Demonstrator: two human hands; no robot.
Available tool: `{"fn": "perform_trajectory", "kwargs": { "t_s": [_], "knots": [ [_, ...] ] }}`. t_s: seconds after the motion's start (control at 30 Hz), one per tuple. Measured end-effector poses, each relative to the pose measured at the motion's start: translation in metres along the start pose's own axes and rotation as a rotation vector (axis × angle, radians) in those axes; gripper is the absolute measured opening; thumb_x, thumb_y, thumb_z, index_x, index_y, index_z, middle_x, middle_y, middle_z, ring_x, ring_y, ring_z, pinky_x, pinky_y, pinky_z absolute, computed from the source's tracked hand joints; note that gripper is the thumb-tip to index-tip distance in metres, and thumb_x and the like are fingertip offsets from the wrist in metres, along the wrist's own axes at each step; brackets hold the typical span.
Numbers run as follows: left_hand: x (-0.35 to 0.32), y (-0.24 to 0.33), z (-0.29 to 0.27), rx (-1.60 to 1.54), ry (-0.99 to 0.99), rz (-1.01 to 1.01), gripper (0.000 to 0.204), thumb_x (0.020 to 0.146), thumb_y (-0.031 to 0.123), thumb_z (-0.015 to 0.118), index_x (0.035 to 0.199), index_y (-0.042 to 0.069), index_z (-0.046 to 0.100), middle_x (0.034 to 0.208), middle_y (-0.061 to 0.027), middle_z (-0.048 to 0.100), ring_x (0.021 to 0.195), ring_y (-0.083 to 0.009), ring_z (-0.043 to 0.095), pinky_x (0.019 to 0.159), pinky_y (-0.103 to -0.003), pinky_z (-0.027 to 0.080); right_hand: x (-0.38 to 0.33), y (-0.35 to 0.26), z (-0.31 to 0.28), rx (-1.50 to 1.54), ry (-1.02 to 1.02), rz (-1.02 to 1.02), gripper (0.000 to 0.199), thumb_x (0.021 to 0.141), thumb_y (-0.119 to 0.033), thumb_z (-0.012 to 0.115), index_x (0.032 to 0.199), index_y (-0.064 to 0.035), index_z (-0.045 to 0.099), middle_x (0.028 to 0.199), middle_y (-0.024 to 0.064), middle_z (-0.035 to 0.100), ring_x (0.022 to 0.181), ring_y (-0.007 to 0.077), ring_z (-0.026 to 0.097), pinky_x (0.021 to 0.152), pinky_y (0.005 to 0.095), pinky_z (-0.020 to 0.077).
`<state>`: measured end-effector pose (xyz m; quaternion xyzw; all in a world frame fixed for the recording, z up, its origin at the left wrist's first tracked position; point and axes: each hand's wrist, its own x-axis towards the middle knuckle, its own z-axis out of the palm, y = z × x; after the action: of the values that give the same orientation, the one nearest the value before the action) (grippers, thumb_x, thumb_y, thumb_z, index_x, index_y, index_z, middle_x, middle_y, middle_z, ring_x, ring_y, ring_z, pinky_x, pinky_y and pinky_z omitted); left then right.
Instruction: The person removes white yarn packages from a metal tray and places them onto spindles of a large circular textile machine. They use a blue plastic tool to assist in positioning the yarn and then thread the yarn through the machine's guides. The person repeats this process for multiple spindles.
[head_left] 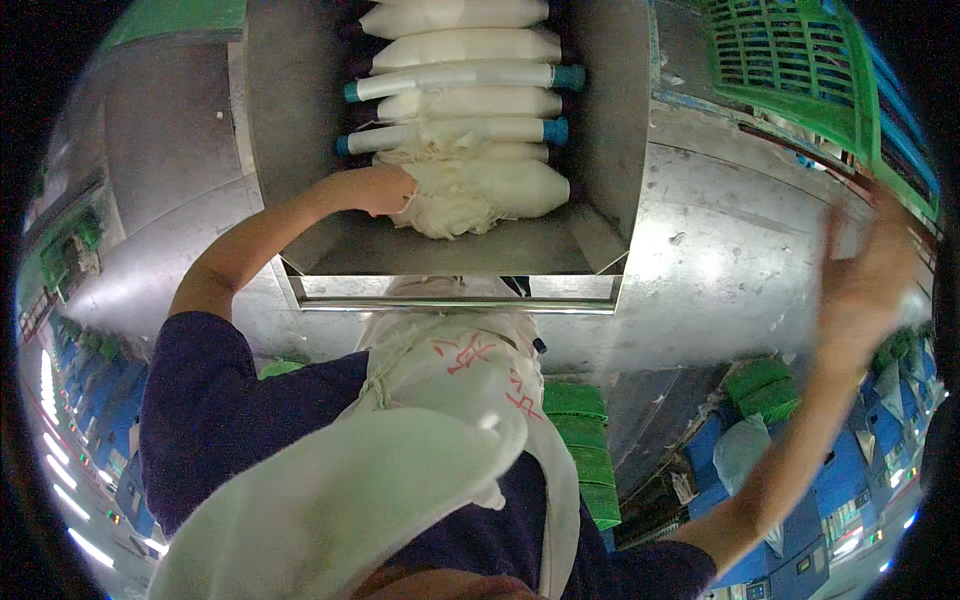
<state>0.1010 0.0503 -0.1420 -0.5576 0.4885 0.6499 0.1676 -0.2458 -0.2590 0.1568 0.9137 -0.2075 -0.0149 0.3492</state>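
Observation:
In a grey metal bin lie several bobbins of white yarn, stacked in a row. Among them are thinner white tubes with teal ends. My left hand reaches over the bin's left wall and is closed on a tangle of loose white yarn at the nearest bobbin; its fingertips are hidden in the strands. Off to the right, my right hand is raised over the metal surface, near a green basket. It is blurred, with thumb and fingers apart, and nothing shows in it.
The green plastic basket stands at the far right, beside blue bars. A worn metal surface extends to the bin's right. A metal rail runs along the bin's near side. Green ribbed pieces and blue machinery are lower down.

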Motion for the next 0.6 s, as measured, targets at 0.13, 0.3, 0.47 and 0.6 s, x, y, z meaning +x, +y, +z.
{"fn": "perform_trajectory", "kwargs": {
  "t_s": [0.13,0.3,0.47,0.6],
  "knots": [
    [0.013,0.022,-0.026,0.272,0.033,0.194,0.019,0.076,0.012,0.058,0.087,-0.002,0.065,0.076,-0.0173,0.065,0.064,-0.0289,0.064,0.061,-0.04,0.053,-0.073,-0.131,0.007,0.662,-0.028,0.059,0.035,0.083,-0.01,0.062,0.117,-0.0024,0.055,0.101,0.0139,0.06,0.089,0.0281,0.058,0.078,0.0414,0.0484],
    [0.092,0.064,-0.028,0.809,0.585,0.343,0.021,0.075,0.016,0.062,0.091,0.002,0.062,0.093,-0.0126,0.063,0.093,-0.0295,0.06,0.079,-0.042,0.049,-0.14,-0.201,0.001,0.914,-0.138,0.315,0.032,0.084,0.001,0.057,0.115,0.0056,0.052,0.09,0.017,0.06,0.08,0.0291,0.06,0.065,0.0385,0.0509],
    [0.194,0.108,-0.027,0.475,0.878,0.311,0.043,0.074,0.026,0.068,0.109,0.004,0.057,0.109,-0.0145,0.057,0.102,-0.0298,0.054,0.083,-0.044,0.046,-0.176,-0.241,-0.01,1.037,-0.218,0.421,0.034,0.087,0.004,0.052,0.121,0.0061,0.048,0.072,0.0145,0.059,0.053,0.0237,0.056,0.043,0.0326,0.0437],
    [0.219,0.11,-0.026,0.407,0.855,0.215,0.061,0.068,0.036,0.074,0.115,0.005,0.052,0.112,-0.0135,0.054,0.103,-0.0305,0.052,0.083,-0.045,0.044,-0.193,-0.257,-0.018,1.071,-0.198,0.531,0.036,0.091,0.0,0.05,0.125,0.0053,0.044,0.055,0.0094,0.05,0.041,0.0206,0.046,0.04,0.0304,0.0381]
  ]
}}
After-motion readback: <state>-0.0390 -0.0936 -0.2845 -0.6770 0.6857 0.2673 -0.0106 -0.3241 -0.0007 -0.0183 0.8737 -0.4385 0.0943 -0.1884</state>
